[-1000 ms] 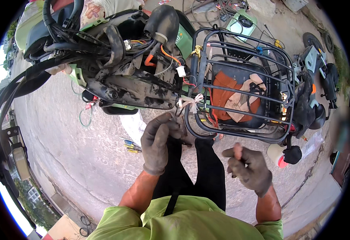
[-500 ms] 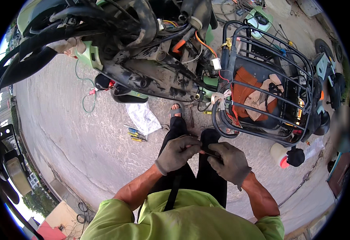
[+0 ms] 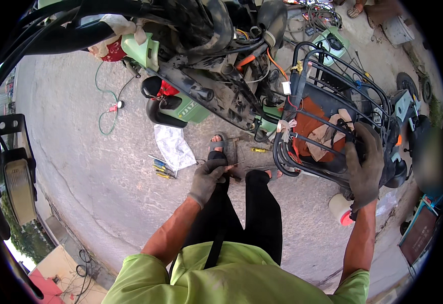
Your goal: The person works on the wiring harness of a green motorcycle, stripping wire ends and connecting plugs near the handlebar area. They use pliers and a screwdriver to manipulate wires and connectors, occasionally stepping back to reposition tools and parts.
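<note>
My left hand [image 3: 208,181], in a grey work glove, is closed over my legs. A thin, wire-like piece with a reddish part [image 3: 230,166] sticks out from its fingertips. My gloved right hand [image 3: 366,163] is at the near right edge of a black tubular rack [image 3: 294,76], its fingers apart and curved. Whether it touches the bars I cannot tell. Inside the rack lie a brown cloth [image 3: 310,112] and a crumpled beige cloth [image 3: 324,136]. Left of the rack stands a partly stripped vehicle frame [image 3: 201,93] with loose wires.
On the ground lie a white sheet [image 3: 175,148], several screwdrivers [image 3: 163,168] and another yellow screwdriver [image 3: 258,150]. A white-and-red tub [image 3: 339,207] stands below the rack. A green hose [image 3: 100,119] curls at left. Another person's foot [image 3: 354,11] shows at upper right.
My hands have separated. The right has moved right and up to the rack; the left has shifted slightly left and keeps the thin piece. The view has shifted a little.
</note>
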### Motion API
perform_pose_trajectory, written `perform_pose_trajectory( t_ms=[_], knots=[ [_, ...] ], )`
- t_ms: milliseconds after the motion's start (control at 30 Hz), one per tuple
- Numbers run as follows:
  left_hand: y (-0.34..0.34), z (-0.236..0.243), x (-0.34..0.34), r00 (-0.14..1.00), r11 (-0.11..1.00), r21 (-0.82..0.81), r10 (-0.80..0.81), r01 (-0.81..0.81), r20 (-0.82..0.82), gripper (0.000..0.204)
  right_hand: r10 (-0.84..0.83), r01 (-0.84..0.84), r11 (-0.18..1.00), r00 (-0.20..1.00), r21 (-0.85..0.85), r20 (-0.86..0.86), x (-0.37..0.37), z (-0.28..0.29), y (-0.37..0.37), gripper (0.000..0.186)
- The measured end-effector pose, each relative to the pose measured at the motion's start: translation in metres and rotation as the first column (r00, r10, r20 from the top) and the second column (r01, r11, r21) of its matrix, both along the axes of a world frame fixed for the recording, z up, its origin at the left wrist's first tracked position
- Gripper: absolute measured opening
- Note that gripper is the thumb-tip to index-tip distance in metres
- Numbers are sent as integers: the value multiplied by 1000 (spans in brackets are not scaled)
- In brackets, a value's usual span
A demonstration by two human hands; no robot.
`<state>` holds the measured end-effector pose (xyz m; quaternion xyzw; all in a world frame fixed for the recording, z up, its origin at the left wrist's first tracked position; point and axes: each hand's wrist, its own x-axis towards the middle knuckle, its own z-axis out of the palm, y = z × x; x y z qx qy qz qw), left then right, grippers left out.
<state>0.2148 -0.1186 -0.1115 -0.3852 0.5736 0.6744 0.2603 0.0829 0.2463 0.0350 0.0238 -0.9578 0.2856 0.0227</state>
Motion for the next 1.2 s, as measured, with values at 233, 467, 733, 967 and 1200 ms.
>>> perform_pose_trajectory(
  t_ms=[233, 467, 733, 967, 1200],
  knots=[
    [-15, 25, 47, 983, 985, -82, 138, -149, -123, 25, 157, -150, 960, 987, 234, -11, -9, -26, 9, 34],
    [4, 46, 73, 898, 905, 67, 425, -420, -111, 30, 146, -141, 957, 989, 255, -4, -5, -30, 10, 32],
    [13, 33, 92, 970, 971, 89, 228, -220, -80, 30, 90, -89, 955, 996, 284, 9, -2, -33, 13, 32],
    [20, -28, 158, 986, 980, 120, 164, -161, -21, 29, 89, -90, 943, 996, 321, 18, 0, -40, 12, 33],
    [16, -74, 208, 944, 925, 191, 331, -328, 19, 28, 6, -12, 895, 1000, 446, 16, 2, -50, 15, 41]
  ],
)
